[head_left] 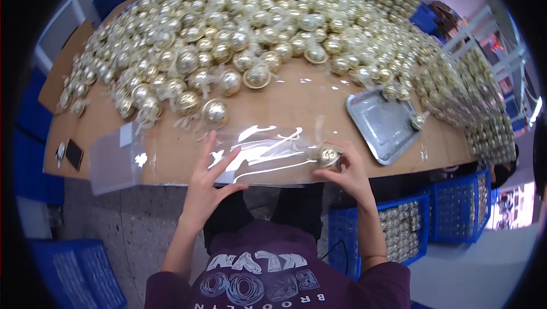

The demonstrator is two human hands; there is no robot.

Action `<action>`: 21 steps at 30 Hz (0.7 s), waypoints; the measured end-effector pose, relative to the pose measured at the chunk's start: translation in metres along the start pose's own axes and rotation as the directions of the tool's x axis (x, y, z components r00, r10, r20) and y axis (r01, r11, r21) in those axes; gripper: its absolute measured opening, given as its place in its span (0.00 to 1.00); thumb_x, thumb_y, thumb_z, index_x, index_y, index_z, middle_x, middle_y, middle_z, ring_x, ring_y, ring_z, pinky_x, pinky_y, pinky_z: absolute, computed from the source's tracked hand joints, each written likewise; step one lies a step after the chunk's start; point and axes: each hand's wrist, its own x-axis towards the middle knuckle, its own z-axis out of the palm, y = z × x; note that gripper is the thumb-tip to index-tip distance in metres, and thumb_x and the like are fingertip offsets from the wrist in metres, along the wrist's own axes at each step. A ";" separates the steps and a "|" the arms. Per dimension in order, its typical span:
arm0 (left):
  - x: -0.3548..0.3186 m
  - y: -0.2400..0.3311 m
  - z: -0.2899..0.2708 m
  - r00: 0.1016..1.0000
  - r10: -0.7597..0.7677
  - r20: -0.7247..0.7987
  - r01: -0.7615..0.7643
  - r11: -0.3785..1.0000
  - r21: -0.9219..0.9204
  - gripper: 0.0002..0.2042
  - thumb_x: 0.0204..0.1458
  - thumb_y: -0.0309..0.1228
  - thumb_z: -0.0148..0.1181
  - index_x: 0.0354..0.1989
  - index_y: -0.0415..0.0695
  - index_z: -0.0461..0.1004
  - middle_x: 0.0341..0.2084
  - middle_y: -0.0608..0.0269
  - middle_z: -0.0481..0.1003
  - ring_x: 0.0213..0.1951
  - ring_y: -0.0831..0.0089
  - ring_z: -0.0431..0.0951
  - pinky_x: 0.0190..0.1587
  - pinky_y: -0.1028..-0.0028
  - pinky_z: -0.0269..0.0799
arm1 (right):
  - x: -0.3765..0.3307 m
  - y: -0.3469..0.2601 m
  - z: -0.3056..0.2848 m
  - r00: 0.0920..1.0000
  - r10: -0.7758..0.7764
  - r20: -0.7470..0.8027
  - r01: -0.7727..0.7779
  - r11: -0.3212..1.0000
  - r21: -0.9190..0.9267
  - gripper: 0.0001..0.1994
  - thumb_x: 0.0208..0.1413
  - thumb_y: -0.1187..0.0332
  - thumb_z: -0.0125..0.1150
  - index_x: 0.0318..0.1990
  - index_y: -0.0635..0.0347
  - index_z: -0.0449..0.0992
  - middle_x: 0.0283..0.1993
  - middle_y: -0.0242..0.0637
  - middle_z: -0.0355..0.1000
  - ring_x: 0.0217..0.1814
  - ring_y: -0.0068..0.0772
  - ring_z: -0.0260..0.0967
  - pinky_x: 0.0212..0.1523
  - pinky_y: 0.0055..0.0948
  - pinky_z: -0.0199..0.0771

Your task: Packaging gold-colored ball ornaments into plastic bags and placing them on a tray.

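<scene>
On the table just in front of me lies a shiny transparent plastic package (pixel 270 155), a box or bag; glare hides which. My left hand (pixel 208 186) rests at its left end, fingers and thumb spread apart over the plastic. A gold ball ornament (pixel 329 157) sits between the thumb and fingers of my right hand (pixel 350 172), at the package's right end. Beyond my left fingertips is another gold ball ornament (pixel 215 113), and behind it a great heap of gold balls (pixel 239 35) with whitish ribbons or wrapping covers the far table.
A grey metal tray (pixel 382 129) stands to the right, with a few balls at its edge. Stacked packs of balls (pixel 461 84) rise beyond it. At left are a flat plastic piece (pixel 114 163) and a phone (pixel 74 154). Blue crates (pixel 424 200) stand below right.
</scene>
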 end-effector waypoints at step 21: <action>-0.006 0.011 0.021 0.989 0.135 0.054 -0.138 0.988 0.069 0.28 0.40 0.34 0.71 0.55 0.57 0.73 0.61 0.63 0.63 0.64 0.42 0.55 0.62 0.53 0.61 | 0.085 -0.003 -0.033 0.759 0.102 0.643 -0.427 0.823 0.374 0.24 0.58 0.70 0.58 0.60 0.64 0.62 0.59 0.43 0.66 0.62 0.35 0.62 0.59 0.34 0.64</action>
